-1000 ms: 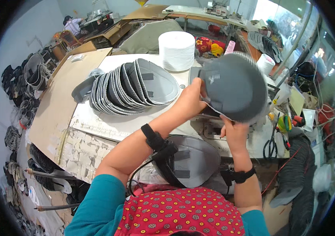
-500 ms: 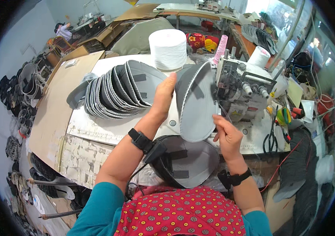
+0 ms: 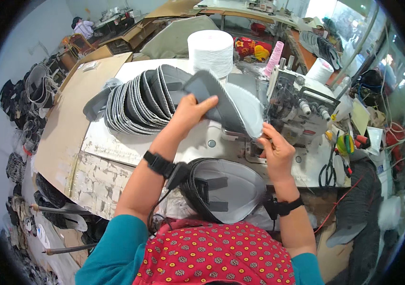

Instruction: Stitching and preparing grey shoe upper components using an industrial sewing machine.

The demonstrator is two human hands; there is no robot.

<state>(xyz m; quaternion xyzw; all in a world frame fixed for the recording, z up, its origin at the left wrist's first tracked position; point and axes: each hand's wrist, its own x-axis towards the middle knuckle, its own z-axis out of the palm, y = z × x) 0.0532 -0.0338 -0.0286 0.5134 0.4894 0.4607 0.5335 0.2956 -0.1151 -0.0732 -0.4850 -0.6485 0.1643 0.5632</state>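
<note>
Between my hands is a curved grey fabric piece that looks like a shoe upper [image 3: 231, 102], with a darker outer face and a whitish stitched edge. My left hand [image 3: 189, 113] grips its left side, thumb on top. The fingertips of my right hand [image 3: 277, 148] pinch its lower right corner, beside the sewing machine [image 3: 293, 109]. To the left, a fanned stack of similar grey pieces [image 3: 136, 102] stands on the white table, close to the held piece. Another nested pile [image 3: 233, 190] lies below my hands near my apron, showing two dark strips on its top piece.
A large white thread cone [image 3: 210, 53] and a pink cone [image 3: 274, 57] stand behind. Black scissors [image 3: 327, 173] lie right of the machine. Dark fabric pieces [image 3: 359, 204] hang at the right. A brown board [image 3: 76, 114] borders the left side. A person sits far back left.
The held piece has moved away from the machine to the left and tilted, now folding into a curve. My left hand has closed on its left side; my right hand keeps its corner.
</note>
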